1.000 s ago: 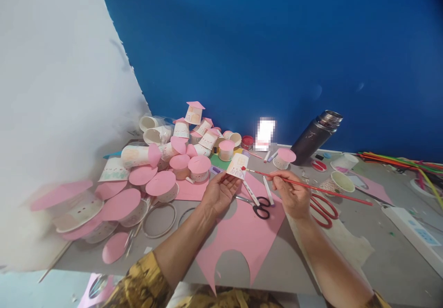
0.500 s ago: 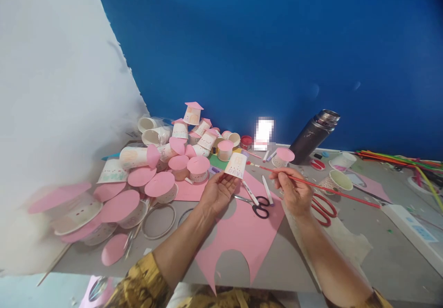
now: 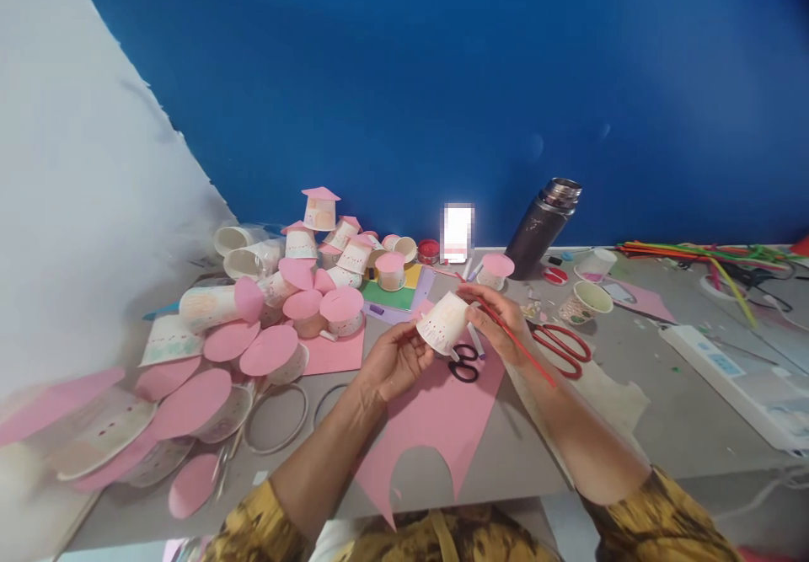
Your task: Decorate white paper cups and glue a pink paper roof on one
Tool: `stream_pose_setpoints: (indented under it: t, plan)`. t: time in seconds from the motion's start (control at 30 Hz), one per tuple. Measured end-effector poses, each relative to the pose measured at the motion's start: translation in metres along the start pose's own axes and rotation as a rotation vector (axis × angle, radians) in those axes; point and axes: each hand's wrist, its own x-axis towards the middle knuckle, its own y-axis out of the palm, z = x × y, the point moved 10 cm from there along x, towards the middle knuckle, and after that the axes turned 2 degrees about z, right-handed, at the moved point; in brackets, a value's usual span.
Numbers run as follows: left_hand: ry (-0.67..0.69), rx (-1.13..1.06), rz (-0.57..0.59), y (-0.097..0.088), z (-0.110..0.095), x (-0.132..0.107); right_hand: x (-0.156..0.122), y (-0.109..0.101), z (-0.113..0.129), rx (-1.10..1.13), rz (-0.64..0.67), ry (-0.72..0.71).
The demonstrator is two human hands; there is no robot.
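A white paper cup (image 3: 444, 324) with small painted dots and purple marks sits tilted, mouth down, between my hands. My left hand (image 3: 393, 361) grips its rim from the left and below. My right hand (image 3: 496, 319) is at the cup's upper right side, fingers against it, and keeps a thin red paintbrush (image 3: 526, 350) slanting back over the wrist; the brush tip is hidden. Just beneath the cup are black-handled scissors (image 3: 464, 368) on a cut sheet of pink paper (image 3: 436, 423). Red-handled scissors (image 3: 562, 351) lie beside my right wrist.
Many decorated cups with pink paper discs (image 3: 271, 350) crowd the left side. A dark thermos (image 3: 540, 229) leans at the back near a bright phone screen (image 3: 456, 233). At right are a patterned cup (image 3: 586, 302), a white power strip (image 3: 714, 368) and colourful pipe cleaners (image 3: 688, 252).
My right hand has moved left onto the cup, and the paintbrush has swung to a steeper slant. The cup has turned and tilted. The whole view has shifted to the right.
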Motion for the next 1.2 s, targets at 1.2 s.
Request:
stream_pose_setpoints:
  t: [1.2]
  plan:
    - [0.7, 0.406, 0.327, 0.044, -0.041, -0.037, -0.023, -0.022, 0.032, -0.012, -0.257, -0.181]
